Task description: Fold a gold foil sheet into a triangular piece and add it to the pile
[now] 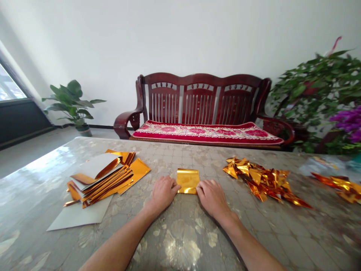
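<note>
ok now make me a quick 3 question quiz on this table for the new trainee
1. True or false: the gold foil sheet lies between the left hand and the right hand.
2. What lies to the right of the right hand?
A) a pair of scissors
B) a heap of gold foil pieces
C) a glass of water
3. Which hand is nearer the stack of foil sheets?

Key: 1 true; 2 B; 3 the left hand
</note>
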The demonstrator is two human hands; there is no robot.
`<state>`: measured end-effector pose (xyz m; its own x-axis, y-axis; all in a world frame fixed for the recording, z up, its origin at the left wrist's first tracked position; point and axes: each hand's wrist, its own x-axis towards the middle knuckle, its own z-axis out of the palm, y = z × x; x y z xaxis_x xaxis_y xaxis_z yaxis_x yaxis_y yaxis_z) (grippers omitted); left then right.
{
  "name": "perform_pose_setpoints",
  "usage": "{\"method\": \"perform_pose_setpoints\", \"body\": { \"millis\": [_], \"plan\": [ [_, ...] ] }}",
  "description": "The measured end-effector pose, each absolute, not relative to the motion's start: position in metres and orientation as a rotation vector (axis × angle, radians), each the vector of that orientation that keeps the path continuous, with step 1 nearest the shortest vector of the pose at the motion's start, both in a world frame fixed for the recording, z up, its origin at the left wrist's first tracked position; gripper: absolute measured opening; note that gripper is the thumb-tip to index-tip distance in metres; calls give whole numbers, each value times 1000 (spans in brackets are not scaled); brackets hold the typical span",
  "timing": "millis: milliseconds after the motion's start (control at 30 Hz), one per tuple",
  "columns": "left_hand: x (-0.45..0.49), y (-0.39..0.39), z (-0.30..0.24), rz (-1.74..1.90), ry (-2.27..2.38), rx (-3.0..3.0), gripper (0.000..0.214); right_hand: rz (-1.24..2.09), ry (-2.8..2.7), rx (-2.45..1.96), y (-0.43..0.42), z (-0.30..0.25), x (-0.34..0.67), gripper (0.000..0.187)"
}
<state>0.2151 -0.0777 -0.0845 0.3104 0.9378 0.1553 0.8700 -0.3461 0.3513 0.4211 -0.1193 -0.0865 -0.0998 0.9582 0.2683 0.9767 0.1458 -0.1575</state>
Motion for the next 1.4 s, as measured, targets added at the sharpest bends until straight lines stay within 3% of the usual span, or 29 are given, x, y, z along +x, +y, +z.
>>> {"method": "perform_pose_setpoints", "body": {
  "millis": [800, 1000, 1133, 1267, 1400],
  "plan": [
    [222, -81, -75, 330, 1766, 2523, 30, -191, -2101, -1926, -118, -92, 419, 12],
    [223, -88, -74, 402, 1743, 2593, 20, -172, -2048, -1986, -120, -91, 418, 12],
    [224, -91, -78, 551, 1523, 2674, 17, -169, -2032, -1991, -120, -92, 418, 12],
    [226, -97, -83, 391, 1184, 2803, 16, -159, -2003, -2000, -120, -93, 421, 15],
    [230, -108, -81, 233, 1211, 2905, 19, -239, -2021, -1915, -123, -89, 423, 8]
  ]
}}
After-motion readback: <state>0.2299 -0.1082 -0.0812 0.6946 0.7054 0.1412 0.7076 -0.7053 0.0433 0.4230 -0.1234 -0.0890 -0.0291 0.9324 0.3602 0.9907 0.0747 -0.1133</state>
